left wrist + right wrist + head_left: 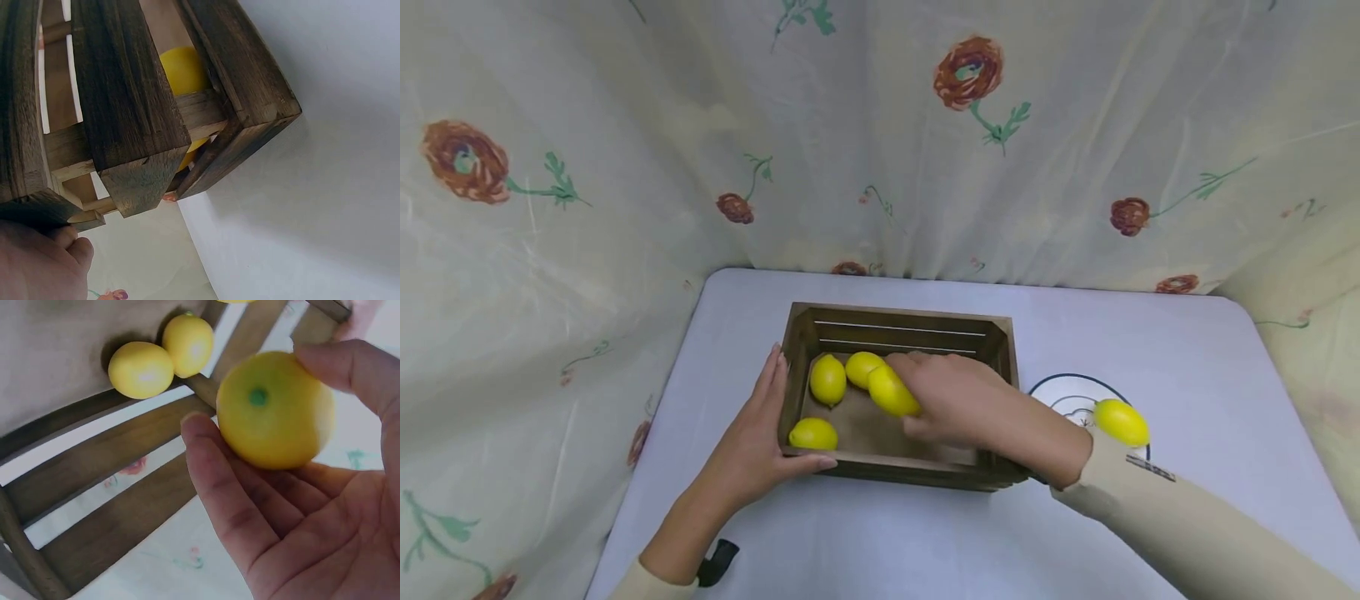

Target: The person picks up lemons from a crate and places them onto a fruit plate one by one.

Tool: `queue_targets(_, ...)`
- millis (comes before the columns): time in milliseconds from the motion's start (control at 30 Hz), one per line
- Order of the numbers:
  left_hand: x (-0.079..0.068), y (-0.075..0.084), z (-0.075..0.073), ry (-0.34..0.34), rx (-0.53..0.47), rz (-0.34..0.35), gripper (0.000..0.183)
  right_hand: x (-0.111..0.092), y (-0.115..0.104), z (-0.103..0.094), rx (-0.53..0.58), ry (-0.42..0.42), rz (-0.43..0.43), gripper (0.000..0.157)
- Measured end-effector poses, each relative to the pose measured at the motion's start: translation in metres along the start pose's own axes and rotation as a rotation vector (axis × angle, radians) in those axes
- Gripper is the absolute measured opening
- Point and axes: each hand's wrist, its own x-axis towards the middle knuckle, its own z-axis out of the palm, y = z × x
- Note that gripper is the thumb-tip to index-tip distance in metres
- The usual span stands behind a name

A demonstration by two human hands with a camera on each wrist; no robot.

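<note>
A dark slatted wooden crate (898, 475) sits on the table with several yellow lemons in it. My right hand (951, 396) reaches down into the crate and holds one lemon (892, 392); in the right wrist view, thumb and fingers pinch this lemon (275, 412), its green tip showing. Left of it lie a lemon (863, 368), a second lemon (828, 380) beside it, and a third lemon (813, 434) by the front wall. My left hand (756, 446) rests at the front left corner, straight fingers along the side and thumb across the front rim.
Right of the crate stands a white plate (1071, 383) with a dark rim, partly hidden by my right arm. One lemon (1122, 422) lies on it. A white table (880, 542) carries everything, with a flower-patterned curtain (880, 142) behind and at the sides.
</note>
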Motion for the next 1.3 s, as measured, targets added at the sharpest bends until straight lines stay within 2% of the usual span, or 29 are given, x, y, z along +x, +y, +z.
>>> queue_targets(167,-0.001,0.001,0.002,-0.002,-0.002,-0.012,0.144,-0.019,0.006,-0.002,0.121,0.1,0.035,0.061)
queue_targets(333,-0.001,0.001,0.002,0.005,0.004,-0.012,0.144,-0.039,0.012,-0.004,0.175,0.148,0.072,0.065)
queue_targets(800,0.0,0.002,0.0,-0.003,0.007,-0.009,0.143,-0.094,0.024,-0.01,0.21,0.224,0.185,0.065)
queue_targets(1100,0.0,0.003,-0.001,-0.009,0.011,-0.018,0.143,-0.122,0.035,-0.008,0.187,0.281,0.219,0.065)
queue_targets(1300,0.0,0.004,-0.001,-0.009,0.018,-0.009,0.144,-0.135,0.045,-0.005,0.222,0.315,0.235,0.062)
